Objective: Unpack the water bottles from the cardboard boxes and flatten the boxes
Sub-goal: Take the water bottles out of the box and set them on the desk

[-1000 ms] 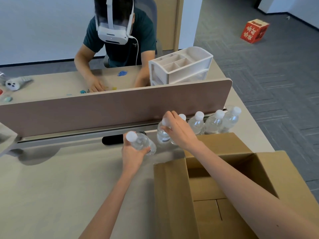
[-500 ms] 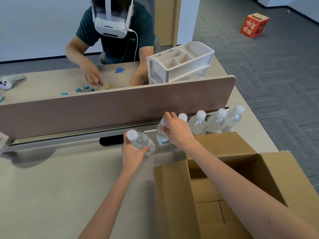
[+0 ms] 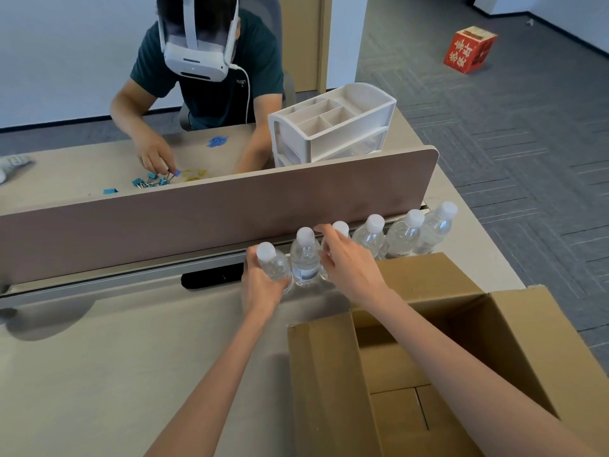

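Blurred bottle (image 3: pixel 304 258) label; red box (image 3: pixel 469 49), white characters

A pale bench (image 3: pixel 99 374) was split by a long brown divider panel (image 3: pixel 197 222) with a metal rail (image 3: pixel 99 278) along its foot. A black oblong object (image 3: pixel 211 277) lay against the rail. Beyond the panel sat a person (image 3: pixel 211 103) in a dark green shirt, wearing a white headset (image 3: pixel 194 61). Blue binder clips (image 3: pixel 151 182) and yellow clips (image 3: pixel 196 174) lay scattered before that person. A white desk organizer (image 3: pixel 333 127) with open compartments stood just beside them at the bench's end. A red carton (image 3: pixel 469 49) sat tilted on the grey carpet (image 3: pixel 510 143), well apart from the bench.
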